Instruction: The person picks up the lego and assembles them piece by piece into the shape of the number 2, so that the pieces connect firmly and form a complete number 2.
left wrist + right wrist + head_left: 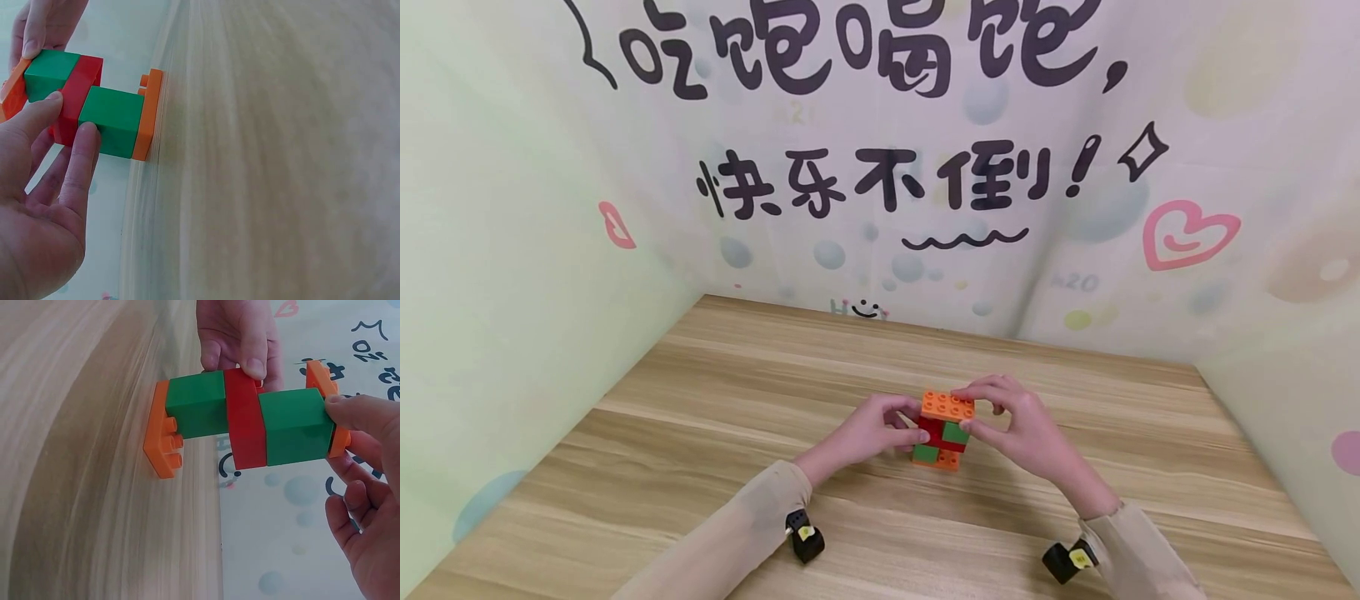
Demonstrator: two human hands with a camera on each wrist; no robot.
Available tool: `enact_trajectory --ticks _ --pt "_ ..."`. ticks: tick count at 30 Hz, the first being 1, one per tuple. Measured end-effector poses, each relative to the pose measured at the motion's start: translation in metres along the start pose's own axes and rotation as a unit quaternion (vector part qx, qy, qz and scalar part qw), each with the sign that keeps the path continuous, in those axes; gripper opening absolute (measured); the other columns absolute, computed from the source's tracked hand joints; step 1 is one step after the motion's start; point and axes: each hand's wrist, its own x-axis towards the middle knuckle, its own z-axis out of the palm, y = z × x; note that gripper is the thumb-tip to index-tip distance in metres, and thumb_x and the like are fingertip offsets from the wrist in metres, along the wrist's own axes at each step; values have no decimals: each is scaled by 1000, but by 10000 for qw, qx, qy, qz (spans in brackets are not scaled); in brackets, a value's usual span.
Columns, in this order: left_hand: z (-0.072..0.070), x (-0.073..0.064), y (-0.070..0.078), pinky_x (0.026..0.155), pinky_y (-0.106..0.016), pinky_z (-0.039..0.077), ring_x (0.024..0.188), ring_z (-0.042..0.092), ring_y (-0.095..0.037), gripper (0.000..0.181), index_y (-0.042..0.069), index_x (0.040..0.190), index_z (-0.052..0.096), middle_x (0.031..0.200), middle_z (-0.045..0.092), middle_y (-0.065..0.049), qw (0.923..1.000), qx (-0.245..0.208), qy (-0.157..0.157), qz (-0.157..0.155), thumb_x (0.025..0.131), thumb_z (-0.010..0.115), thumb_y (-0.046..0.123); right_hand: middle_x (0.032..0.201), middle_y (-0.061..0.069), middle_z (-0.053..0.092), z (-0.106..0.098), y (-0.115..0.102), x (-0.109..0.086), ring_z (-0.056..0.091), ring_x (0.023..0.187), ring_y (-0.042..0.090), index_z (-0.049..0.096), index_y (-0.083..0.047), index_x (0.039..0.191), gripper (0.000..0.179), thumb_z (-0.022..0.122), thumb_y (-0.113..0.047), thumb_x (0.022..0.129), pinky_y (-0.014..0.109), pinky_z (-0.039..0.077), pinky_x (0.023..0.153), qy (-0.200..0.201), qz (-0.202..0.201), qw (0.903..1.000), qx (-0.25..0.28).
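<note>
A stack of toy building bricks stands on the wooden table. At its bottom lies an orange studded plate, bearing a green brick. Above them come a red brick, a second green brick and, on top, another orange plate. My left hand holds the stack at the red brick from the left, with a fingertip by the lower green brick. From the right, my right hand pinches the top orange plate, its thumb near the joint with the upper green brick.
The wooden table runs back to a printed cloth wall, with pale walls at both sides. Black wrist cameras sit on both sleeves.
</note>
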Motion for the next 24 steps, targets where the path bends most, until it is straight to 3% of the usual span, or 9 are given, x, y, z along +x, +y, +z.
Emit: enact_trajectory --ticks 6,24 --pt "0 0 -1 70 -39 61 80 68 -11 30 8 117 69 110 70 -13 10000 -25 1 18 89 74 17 112 -6 67 0 2 0 44 82 8 71 -23 118 37 81 -19 82 22 42 70 -57 -40 10000 32" --pt "0 1 -1 69 -35 61 79 67 -11 32 7 119 68 111 70 -13 10000 -38 -15 33 89 74 16 113 -4 67 -3 3 -1 48 86 5 69 -21 121 32 73 -15 90 23 48 75 -95 -303 9995 -22"
